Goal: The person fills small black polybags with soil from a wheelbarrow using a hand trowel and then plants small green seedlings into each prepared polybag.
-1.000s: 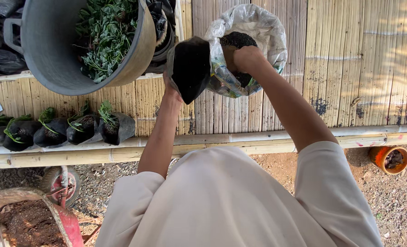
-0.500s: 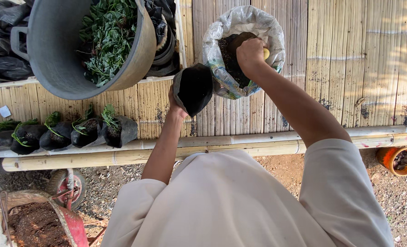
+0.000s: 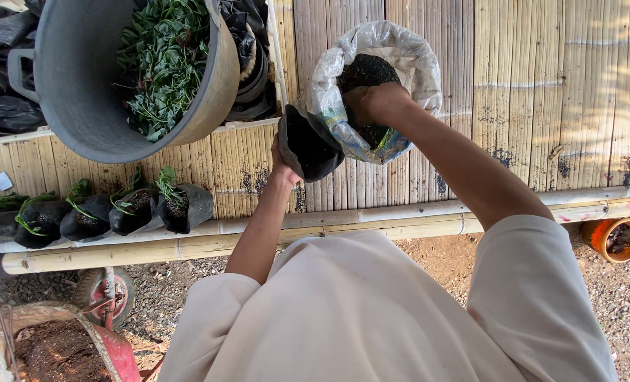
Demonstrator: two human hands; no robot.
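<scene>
Black nursery bag [image 3: 308, 145], in my left hand [image 3: 281, 168], mouth tilted toward the soil sack [image 3: 378, 92].
I see my right hand [image 3: 368, 102] cupped inside that sack, above the bamboo surface [image 3: 541, 106]; seedling bags [image 3: 117, 212] line its edge.

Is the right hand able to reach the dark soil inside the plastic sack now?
Probably yes: the right hand is already at the open mouth of the plastic sack, on the dark soil, and nothing blocks it.
</scene>
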